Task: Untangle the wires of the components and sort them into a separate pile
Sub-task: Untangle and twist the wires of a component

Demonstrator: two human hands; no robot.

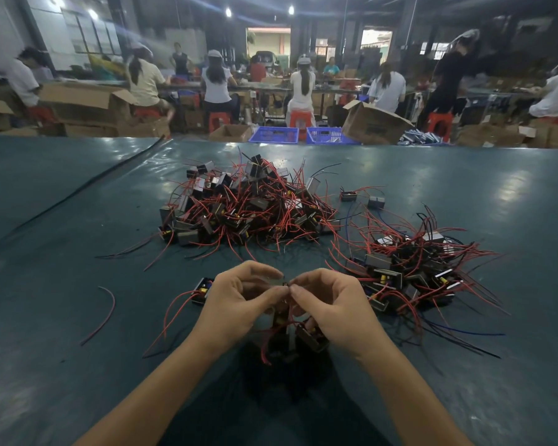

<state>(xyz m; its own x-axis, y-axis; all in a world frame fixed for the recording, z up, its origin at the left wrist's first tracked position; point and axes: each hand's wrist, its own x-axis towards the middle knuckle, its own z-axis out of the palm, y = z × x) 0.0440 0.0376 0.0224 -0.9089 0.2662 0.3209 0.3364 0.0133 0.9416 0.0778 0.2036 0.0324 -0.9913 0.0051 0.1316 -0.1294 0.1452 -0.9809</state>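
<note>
Hands, two, bare, on the near side of the large pile (pixel 248 207) of black components with red wires, which we take as our mark at the middle of the green table (pixel 62 365). Our left hand (pixel 236 304) and right hand (pixel 332 307) meet fingertip to fingertip with fingers curled, both pinching the top of a held bundle (pixel 303 339) of tangled components that hangs beneath them; we cannot tell whether it touches the table. Also entered, nearer than the large pile: single component (pixel 202 289), just beside our left hand; loose red wire (pixel 105 313), to the near-left, lying alone; second pile (pixel 409 272), to the near-right and apart from the large pile, with some blue wires among the red. Level with the large pile: two stray components (pixel 348 195), just to its right; black cable (pixel 87 188), to its left, running diagonally. Beyond the large pile, past the table edge: blue crates (pixel 276 135), cardboard boxes (pixel 372 123), seated workers (pixel 302 85) on red stools (pixel 298 119), backs to us.
</note>
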